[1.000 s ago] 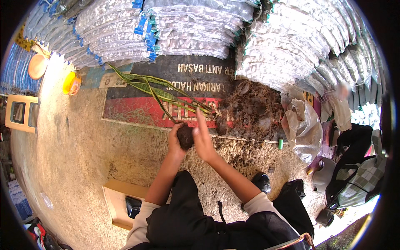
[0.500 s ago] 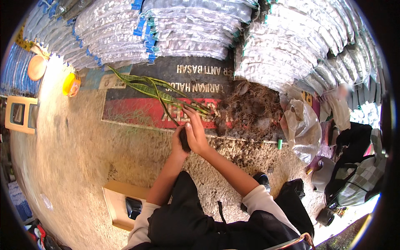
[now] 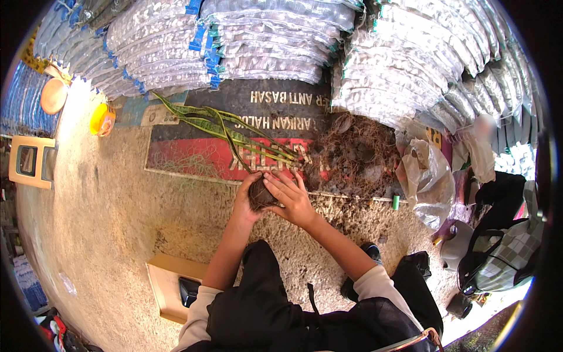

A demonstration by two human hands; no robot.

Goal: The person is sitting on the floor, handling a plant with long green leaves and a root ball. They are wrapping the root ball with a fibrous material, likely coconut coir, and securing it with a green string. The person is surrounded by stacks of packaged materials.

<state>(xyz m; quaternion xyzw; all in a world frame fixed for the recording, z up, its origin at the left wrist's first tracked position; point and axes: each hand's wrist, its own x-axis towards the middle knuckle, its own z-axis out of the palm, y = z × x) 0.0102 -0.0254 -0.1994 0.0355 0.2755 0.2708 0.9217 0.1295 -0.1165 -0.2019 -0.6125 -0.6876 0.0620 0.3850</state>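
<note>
Between my hands is a dark brown root ball (image 3: 260, 196), with one long green leaf rising from its top. My left hand (image 3: 244, 199) cups it from the left side. Across its top and right side lie the fingers of my right hand (image 3: 290, 198), pressed against the soil. Just beyond, several long snake plant leaves (image 3: 205, 126) with yellow edges rest on a black and red printed sheet (image 3: 199, 154). Their lower ends point toward my hands.
Loose soil and brown root fibres (image 3: 358, 155) cover the sheet's right part, beside a crumpled clear plastic bag (image 3: 427, 182). Stacked clear sacks (image 3: 270, 41) line the back. A cardboard box (image 3: 167, 281) sits by my left leg, a yellow tub (image 3: 102, 119) at the far left.
My right hand has shifted from upright beside the root ball to lying over its top and right side. More of the root ball shows now. The loose leaves have stayed put.
</note>
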